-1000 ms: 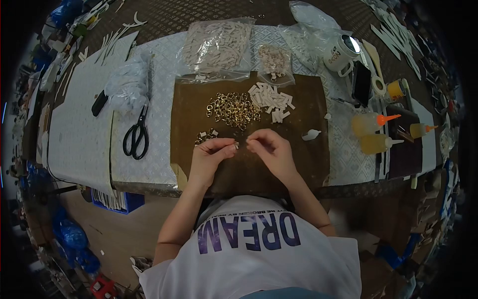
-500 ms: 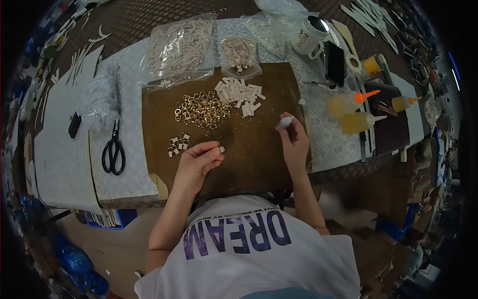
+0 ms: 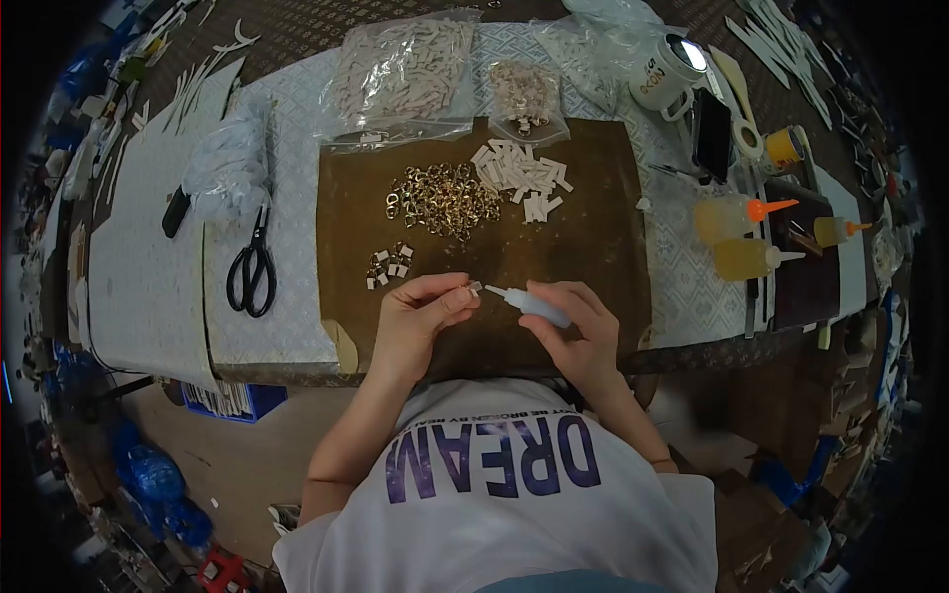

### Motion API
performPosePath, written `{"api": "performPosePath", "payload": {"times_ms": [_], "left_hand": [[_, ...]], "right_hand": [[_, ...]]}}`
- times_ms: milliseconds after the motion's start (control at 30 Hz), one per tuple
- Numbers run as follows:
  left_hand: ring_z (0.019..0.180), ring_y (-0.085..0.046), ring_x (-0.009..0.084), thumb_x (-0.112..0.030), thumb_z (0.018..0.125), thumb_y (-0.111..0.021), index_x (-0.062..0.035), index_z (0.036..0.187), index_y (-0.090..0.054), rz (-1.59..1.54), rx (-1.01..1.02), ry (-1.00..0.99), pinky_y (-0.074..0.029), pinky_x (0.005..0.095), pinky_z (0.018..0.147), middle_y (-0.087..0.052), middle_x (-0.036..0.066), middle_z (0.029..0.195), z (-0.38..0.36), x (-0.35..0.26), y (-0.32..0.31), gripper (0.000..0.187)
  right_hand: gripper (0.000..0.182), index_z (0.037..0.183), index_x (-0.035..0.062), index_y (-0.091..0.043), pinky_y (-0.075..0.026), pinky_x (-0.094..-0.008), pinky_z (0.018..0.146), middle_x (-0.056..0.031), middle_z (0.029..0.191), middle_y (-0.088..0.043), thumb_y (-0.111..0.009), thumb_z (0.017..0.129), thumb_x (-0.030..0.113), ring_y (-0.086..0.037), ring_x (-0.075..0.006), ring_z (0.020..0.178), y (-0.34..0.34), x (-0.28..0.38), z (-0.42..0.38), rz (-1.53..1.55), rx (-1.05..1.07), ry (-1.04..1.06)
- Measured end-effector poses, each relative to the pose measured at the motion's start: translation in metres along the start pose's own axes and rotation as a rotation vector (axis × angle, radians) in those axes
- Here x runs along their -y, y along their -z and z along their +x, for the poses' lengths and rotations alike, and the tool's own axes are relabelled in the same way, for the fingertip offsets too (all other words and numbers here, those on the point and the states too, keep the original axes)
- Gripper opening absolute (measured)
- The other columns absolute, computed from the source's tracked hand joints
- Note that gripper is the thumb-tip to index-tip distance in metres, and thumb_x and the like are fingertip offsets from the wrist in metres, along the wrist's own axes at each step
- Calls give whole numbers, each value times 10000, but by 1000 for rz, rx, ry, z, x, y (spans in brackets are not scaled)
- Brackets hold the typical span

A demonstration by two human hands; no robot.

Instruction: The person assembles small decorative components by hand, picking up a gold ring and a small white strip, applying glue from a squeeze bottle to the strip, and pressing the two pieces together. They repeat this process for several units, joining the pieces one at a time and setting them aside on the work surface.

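Between the thumb and fingertips of my left hand (image 3: 420, 318) is a small white strip piece (image 3: 475, 288). My right hand (image 3: 585, 341) is closed round a small squeeze bottle (image 3: 534, 305), whose thin nozzle points left with its tip right at the piece. Both hands are over a brown mat (image 3: 593, 237). Beyond them lie a heap of gold metal clasps (image 3: 440, 201) and a pile of short white strips (image 3: 516, 166). Left of my left hand sits a small group of gold clasps with white strips on them (image 3: 389, 265).
Black scissors (image 3: 252, 275) and a plastic bag (image 3: 229, 168) lie at the left. Bags of strips (image 3: 400, 74) and of small parts (image 3: 524, 94) stand behind the mat. On the right are squeeze bottles (image 3: 741, 259), a phone (image 3: 712, 135) and a mug (image 3: 664, 77).
My right hand has come left and turned, bringing the bottle's nozzle to the piece in my left hand. The whole view has shifted, so the table appears farther right and higher.
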State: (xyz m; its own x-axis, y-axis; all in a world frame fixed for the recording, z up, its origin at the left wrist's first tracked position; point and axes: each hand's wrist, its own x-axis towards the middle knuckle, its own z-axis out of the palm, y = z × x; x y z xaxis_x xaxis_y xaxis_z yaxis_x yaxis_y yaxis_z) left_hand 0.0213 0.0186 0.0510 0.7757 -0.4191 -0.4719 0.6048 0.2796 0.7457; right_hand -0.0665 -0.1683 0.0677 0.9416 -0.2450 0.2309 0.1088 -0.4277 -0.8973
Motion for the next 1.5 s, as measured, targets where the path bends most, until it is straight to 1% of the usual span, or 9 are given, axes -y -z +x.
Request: {"api": "performPosePath", "payload": {"times_ms": [200, 267, 467, 567, 900, 1000, 1167, 1300, 1500], "left_hand": [[812, -664, 187, -12, 808, -656, 10, 989, -642, 32, 4, -58, -551, 260, 714, -670, 116, 912, -3, 3, -1, 183], [808, -663, 185, -9, 806, -656, 13, 985, -643, 39, 2, -71, -548, 258, 711, -670, 118, 909, -4, 3, -1, 181], [780, -656, 165, 4, 801, -656, 20, 959, -651, 146, 19, -146, -536, 249, 697, -672, 114, 887, -4, 6, 1, 159], [765, -643, 127, 2, 799, -659, 21, 958, -662, 174, 40, -161, -518, 231, 696, -679, 97, 849, -3, 8, 3, 160], [766, -648, 137, -21, 806, -663, 13, 966, -654, 82, 78, -28, -523, 236, 697, -674, 90, 837, -2, 14, 9, 164], [788, -653, 154, -31, 813, -660, 8, 987, -642, -7, 76, 62, -532, 244, 711, -670, 92, 871, -1, 15, 14, 180], [833, -656, 176, -43, 831, -644, 0, 1035, -617, -291, 52, 244, -551, 249, 742, -654, 97, 943, 3, 18, 18, 210], [836, -654, 174, -45, 833, -644, -2, 1045, -613, -306, 35, 266, -553, 243, 747, -652, 93, 949, 5, 19, 18, 219], [823, -655, 161, -54, 819, -665, -4, 1023, -618, -215, 25, 214, -545, 241, 737, -661, 86, 921, 3, 16, 12, 215]], "right_hand": [[390, 1074, 62, -634, -519, -284, 641, -89, 921, -617, -752, 702, 40, -620, -196, 770, -4, 4, 3, -76, -4, 99], [388, 1073, 63, -635, -517, -283, 630, -88, 912, -614, -752, 703, 45, -619, -196, 763, -5, 6, 4, -91, 8, 86], [380, 1070, 68, -635, -510, -287, 607, -84, 892, -602, -749, 708, 48, -612, -199, 742, -6, 6, 3, -129, 23, 85], [366, 1064, 65, -631, -506, -288, 594, -80, 889, -595, -743, 715, 50, -609, -200, 736, -4, 8, 3, -139, 46, 65], [321, 1031, 67, -646, -509, -271, 579, -61, 891, -599, -733, 723, 46, -613, -169, 727, 5, 20, 12, -127, 185, -77], [313, 1072, 46, -609, -504, -257, 570, -78, 905, -581, -696, 772, 56, -593, -172, 709, 6, 11, 11, -89, 218, -74], [288, 1092, 22, -602, -491, -228, 651, -41, 934, -592, -665, 813, 58, -580, -110, 762, 3, -6, 8, 279, 165, -308], [304, 1131, -13, -573, -478, -224, 727, -41, 981, -598, -637, 847, 75, -572, -98, 815, 8, -20, 4, 643, 62, -538], [382, 1232, -16, -499, -461, -227, 779, -49, 981, -601, -601, 878, 87, -561, -106, 887, 12, -31, 4, 867, -59, -484]]}}
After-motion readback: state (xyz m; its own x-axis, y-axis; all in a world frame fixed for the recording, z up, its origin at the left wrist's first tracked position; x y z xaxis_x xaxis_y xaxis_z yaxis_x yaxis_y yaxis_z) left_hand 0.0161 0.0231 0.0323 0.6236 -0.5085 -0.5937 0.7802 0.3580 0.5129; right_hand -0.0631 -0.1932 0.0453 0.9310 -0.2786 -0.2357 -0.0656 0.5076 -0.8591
